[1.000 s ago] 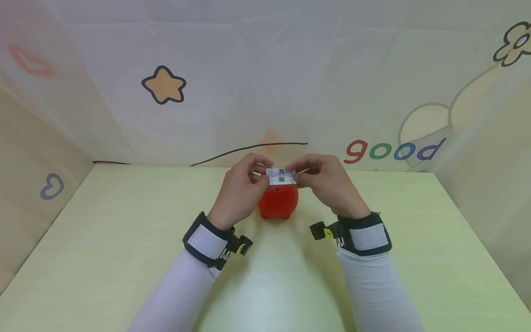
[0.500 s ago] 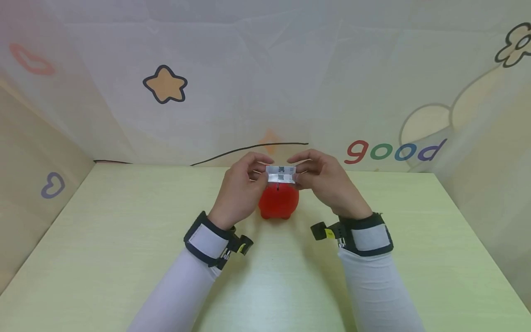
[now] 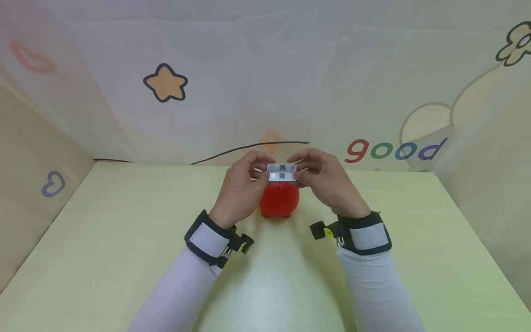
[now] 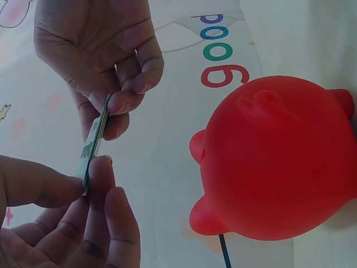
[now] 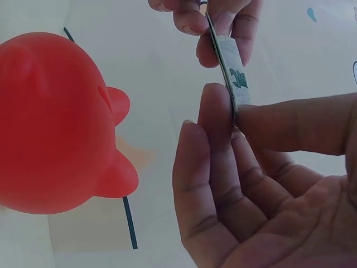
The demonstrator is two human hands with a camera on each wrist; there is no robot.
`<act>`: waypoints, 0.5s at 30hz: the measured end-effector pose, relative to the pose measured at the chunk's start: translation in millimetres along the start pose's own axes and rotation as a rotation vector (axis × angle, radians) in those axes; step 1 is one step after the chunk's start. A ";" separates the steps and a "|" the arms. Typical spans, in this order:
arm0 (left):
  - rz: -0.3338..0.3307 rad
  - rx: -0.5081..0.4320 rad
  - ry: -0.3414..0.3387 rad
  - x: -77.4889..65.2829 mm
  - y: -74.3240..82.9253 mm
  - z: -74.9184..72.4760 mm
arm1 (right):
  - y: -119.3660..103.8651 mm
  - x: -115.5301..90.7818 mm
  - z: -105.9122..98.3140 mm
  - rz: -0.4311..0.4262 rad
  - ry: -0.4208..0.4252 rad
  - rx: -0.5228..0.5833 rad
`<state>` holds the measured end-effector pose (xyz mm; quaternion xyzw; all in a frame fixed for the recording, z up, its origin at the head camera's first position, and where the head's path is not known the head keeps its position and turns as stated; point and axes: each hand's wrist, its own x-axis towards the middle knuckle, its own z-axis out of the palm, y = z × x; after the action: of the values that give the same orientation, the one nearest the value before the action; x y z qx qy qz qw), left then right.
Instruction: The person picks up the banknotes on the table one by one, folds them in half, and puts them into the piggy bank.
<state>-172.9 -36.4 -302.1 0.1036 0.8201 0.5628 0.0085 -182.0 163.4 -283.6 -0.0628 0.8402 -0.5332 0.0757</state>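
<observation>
A small folded paper note (image 3: 282, 173), whitish with dark green print, is stretched between both hands in front of a red piggy bank (image 3: 279, 203). My left hand (image 3: 242, 189) pinches its left end between thumb and fingers. At the right end, my right hand (image 3: 327, 184) pinches it the same way, with the index finger raised above. Seen edge-on in the left wrist view, the note (image 4: 95, 139) is thin and layered, apart from the piggy bank (image 4: 279, 162). Green print shows on the note (image 5: 239, 72) in the right wrist view.
The pale yellow-green table (image 3: 145, 221) runs back to a printed cloth backdrop (image 3: 249, 83) with a star and the word "good". Cloth also hangs along both sides. Each wrist wears a strap with a small camera (image 3: 244, 243).
The note and both hands have risen slightly. My right index finger has lifted off the note's top edge. The piggy bank stays in place.
</observation>
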 end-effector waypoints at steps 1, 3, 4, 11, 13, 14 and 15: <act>-0.001 0.001 0.000 -0.1 -0.1 0.1 | 0.0 -0.1 0.4 -0.002 0.000 0.001; -0.002 0.003 -0.001 -0.2 -0.5 0.2 | 0.3 -0.2 0.7 -0.003 0.002 0.002; 0.000 0.003 -0.001 -0.2 -0.7 0.2 | 0.2 -0.3 1.0 -0.004 0.002 0.002; 0.021 0.012 0.008 -1.1 0.5 -0.1 | 0.4 0.0 1.1 0.009 -0.002 0.010; 0.026 0.016 0.010 -1.6 0.6 -0.3 | 0.0 -0.3 1.4 0.008 -0.001 0.012; 0.028 0.018 0.011 -1.8 0.6 -0.3 | -0.1 -0.4 1.7 0.008 0.000 0.014; 0.029 0.018 0.011 -1.7 0.3 -0.3 | 0.0 -0.4 1.9 0.009 -0.001 0.015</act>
<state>-171.2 -36.8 -301.9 0.1126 0.8235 0.5560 -0.0051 -181.3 161.8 -284.3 -0.0587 0.8364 -0.5393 0.0789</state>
